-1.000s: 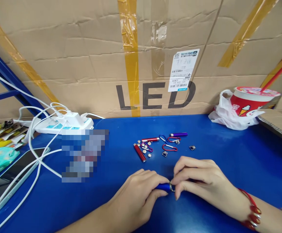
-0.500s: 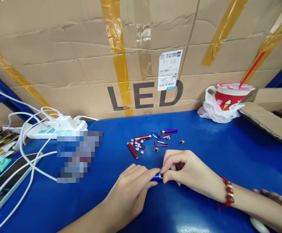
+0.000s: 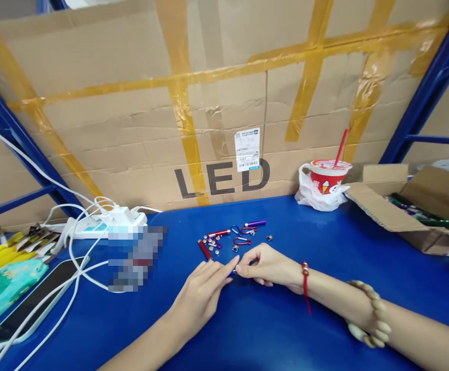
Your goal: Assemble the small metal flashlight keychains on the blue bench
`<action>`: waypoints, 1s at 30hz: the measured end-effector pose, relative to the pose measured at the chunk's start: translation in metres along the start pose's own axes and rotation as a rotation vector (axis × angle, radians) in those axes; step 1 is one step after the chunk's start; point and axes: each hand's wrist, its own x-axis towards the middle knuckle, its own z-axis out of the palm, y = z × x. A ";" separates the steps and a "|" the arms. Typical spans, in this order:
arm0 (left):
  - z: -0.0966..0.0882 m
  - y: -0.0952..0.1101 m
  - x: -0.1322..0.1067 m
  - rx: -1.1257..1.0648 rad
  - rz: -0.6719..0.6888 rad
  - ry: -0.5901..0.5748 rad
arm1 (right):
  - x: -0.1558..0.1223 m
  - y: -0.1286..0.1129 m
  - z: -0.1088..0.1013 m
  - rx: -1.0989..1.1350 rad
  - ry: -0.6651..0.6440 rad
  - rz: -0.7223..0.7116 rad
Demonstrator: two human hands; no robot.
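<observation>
My left hand (image 3: 203, 291) and my right hand (image 3: 267, 264) meet fingertip to fingertip on the blue table (image 3: 278, 330). Both pinch a small blue pen light, almost wholly hidden between the fingers. Just beyond the fingers lies a red pen light (image 3: 204, 249). A second red pen light (image 3: 219, 233), a purple pen light (image 3: 255, 223), red and blue carabiner clips (image 3: 242, 240), several button cells (image 3: 210, 240) and small metal end caps (image 3: 269, 238) are scattered behind. My right wrist wears a red bead bracelet and a pale bead bracelet.
A taped cardboard box marked LED (image 3: 224, 129) stands at the back. At the left are a white power strip (image 3: 104, 221) with cables, a phone (image 3: 34, 304) and packets. A red cup in a white bag (image 3: 327, 183) and an open carton (image 3: 413, 211) stand at the right.
The camera has lifted and pulled back, so the hands look smaller and farther. The blue pen light, seen between the fingertips earlier, is now almost covered by them.
</observation>
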 end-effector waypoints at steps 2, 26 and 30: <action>-0.001 0.001 -0.001 0.021 -0.024 0.003 | 0.000 -0.001 0.001 0.000 -0.005 -0.029; 0.009 0.002 0.048 -0.708 -0.714 0.319 | 0.009 0.003 -0.051 -0.975 0.518 -0.426; 0.016 -0.001 0.041 -0.774 -0.746 0.239 | 0.010 0.004 -0.044 -1.118 0.411 -0.482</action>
